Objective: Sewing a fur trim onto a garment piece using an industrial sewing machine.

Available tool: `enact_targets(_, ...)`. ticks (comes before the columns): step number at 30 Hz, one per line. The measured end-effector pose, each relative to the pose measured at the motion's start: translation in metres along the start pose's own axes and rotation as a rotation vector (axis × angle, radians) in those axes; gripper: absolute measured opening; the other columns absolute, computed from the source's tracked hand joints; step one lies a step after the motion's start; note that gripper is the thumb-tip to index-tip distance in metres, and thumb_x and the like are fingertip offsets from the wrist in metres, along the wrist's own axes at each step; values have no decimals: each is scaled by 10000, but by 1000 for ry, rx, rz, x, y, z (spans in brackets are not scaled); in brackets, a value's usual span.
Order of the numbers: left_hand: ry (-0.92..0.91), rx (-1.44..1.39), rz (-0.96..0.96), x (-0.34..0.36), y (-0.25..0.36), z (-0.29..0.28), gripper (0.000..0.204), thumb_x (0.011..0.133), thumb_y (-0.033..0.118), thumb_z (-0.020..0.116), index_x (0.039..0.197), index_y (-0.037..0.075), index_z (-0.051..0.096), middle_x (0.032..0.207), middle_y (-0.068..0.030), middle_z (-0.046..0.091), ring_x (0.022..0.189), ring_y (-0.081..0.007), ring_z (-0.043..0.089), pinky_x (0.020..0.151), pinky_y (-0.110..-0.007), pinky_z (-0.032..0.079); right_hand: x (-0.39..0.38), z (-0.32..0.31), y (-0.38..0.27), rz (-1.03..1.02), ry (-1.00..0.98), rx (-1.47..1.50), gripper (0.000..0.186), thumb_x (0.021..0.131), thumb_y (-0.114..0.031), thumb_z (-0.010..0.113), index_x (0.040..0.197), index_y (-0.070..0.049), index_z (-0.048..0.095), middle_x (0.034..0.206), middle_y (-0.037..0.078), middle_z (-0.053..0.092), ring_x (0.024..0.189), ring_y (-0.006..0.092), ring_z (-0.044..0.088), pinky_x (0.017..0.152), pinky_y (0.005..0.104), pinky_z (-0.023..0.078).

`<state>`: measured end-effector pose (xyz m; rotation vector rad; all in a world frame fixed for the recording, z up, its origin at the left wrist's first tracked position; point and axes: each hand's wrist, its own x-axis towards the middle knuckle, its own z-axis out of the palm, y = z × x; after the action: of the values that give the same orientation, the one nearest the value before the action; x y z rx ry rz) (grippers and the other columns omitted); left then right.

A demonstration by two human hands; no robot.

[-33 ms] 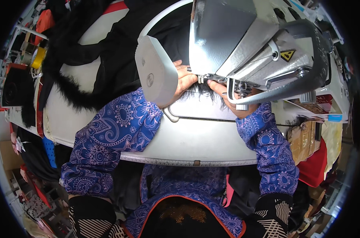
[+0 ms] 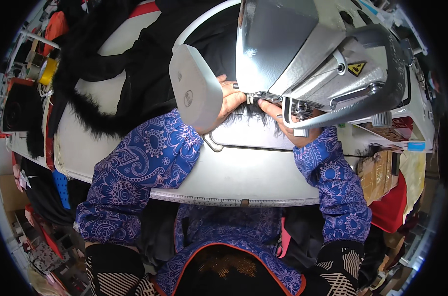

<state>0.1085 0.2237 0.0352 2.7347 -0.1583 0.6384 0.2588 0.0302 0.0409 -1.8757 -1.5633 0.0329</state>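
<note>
1. A pale worktable (image 2: 243, 172) spans the centre.
2. Right hand (image 2: 283, 127), 1 o'clock: fingertip beside black fur (image 2: 253, 107) at 12; grip cannot be told.
3. Left hand (image 2: 229, 101), 12 o'clock: partly hidden, grip likewise unclear.
4. Black cloth (image 2: 152, 59) lies toward 11, sewing machine (image 2: 275, 42) toward 1.

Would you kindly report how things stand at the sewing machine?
Left hand and right hand flanking the metal foot. Black fur between them. Grey block partly hides left hand; sewing machine, right hand.

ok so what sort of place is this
Probably a sewing workshop: a sewing machine stands on a table with a ruler strip along its front edge, and black fabric lies across it.
</note>
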Motion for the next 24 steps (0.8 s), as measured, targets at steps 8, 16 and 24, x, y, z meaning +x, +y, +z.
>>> enact_targets(8,-51,103,-91,3,3,2,235,924,128,602,1145,170,670,1050,-85,694,1078,-243,650,1027,-408,475,-2,4,14,2,18,-110,149,871,-197,757,931,-63,777,789,67,739,674,170,696,637,309,555)
enact_targets(16,104,312,34,3,-5,-15,84,862,157,691,918,102,722,888,-65,690,840,-233,669,775,-398,542,-12,9,38,172,-240,-258,133,793,-114,589,762,-106,718,756,116,669,731,313,662,654,440,538)
enact_targets(24,123,57,95,-12,24,-6,246,644,77,780,880,98,712,858,-19,669,845,-212,618,694,-358,474,-7,-38,6,-26,-162,-224,153,828,-114,688,975,-131,728,940,85,691,842,295,673,715,401,524)
